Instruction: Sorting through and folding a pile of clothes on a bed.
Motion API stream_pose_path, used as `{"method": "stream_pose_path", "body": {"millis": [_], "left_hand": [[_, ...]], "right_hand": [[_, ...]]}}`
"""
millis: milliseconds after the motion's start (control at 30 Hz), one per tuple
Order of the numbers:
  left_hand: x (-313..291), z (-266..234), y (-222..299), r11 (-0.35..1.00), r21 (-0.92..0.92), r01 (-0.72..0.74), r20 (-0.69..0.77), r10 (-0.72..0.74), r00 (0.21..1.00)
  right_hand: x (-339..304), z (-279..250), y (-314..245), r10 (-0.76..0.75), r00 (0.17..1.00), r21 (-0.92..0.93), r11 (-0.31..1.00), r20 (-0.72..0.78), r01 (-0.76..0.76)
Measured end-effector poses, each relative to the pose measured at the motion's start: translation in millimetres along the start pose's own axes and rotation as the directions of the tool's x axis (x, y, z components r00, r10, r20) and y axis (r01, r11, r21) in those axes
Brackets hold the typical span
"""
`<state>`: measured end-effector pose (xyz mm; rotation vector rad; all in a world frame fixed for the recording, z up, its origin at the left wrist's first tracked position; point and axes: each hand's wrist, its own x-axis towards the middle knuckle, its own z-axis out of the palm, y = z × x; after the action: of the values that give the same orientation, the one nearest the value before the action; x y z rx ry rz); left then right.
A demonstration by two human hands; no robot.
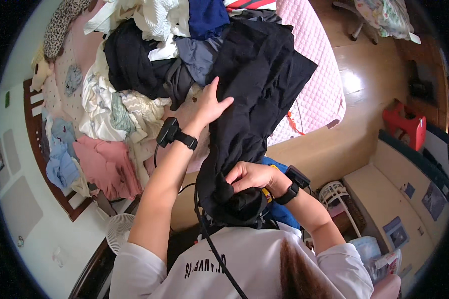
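Observation:
A long pair of black trousers (257,89) stretches from the bed toward my body, its near end hanging close to my waist. At that near end, my right hand (253,176) pinches the black cloth between thumb and fingers. My left hand (212,105) is open, thumb and fingers spread, at the left edge of the trousers; whether the fingertips press on the cloth I cannot tell. Beyond that hand lies a grey garment (199,57), with a crumpled black garment (132,62) to its left.
A heap of white clothes (159,17) and a navy cloth (208,19) covers the bed's far side. Pink clothing (107,167) and a light blue garment (62,162) lie at left. A white fan (119,231) stands near my left arm. A red stool (405,124) is at right.

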<state>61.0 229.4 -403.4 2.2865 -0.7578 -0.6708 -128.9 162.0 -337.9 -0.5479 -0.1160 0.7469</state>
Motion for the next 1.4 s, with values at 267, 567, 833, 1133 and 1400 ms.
{"method": "stream_pose_path", "body": {"millis": [267,567,833,1133,1400], "left_hand": [[-34.2,-2.8,-33.5,0.963,-0.239,0.122,0.674,0.074,0.735],[12.0,-9.7,12.4,0.625,-0.672,0.398,0.397,-0.149,0.905],[12.1,9.2,-3.9,0.920,-0.252,0.301,0.345,-0.205,0.916],[-23.9,2.7,-44.1,0.721,-0.560,0.408,0.192,-0.366,0.911],[-8.8,28.4,-43.3,0.964,-0.178,0.198,-0.254,-0.239,0.937]], "right_hand": [[-17.8,-21.3,-25.3,-0.214,0.939,0.172,0.949,-0.271,0.266],[-74.0,-169.0,-110.5,-0.395,0.126,-0.161,0.617,-0.910,0.770],[-49.2,-144.9,20.8,-0.402,-0.209,-0.398,0.915,-0.891,-0.063],[-37.3,-111.3,48.0,-0.546,-0.180,-0.481,0.821,-0.818,-0.307],[-41.5,-136.8,56.1,-0.449,-0.368,-0.347,0.884,-0.814,-0.313]]}}
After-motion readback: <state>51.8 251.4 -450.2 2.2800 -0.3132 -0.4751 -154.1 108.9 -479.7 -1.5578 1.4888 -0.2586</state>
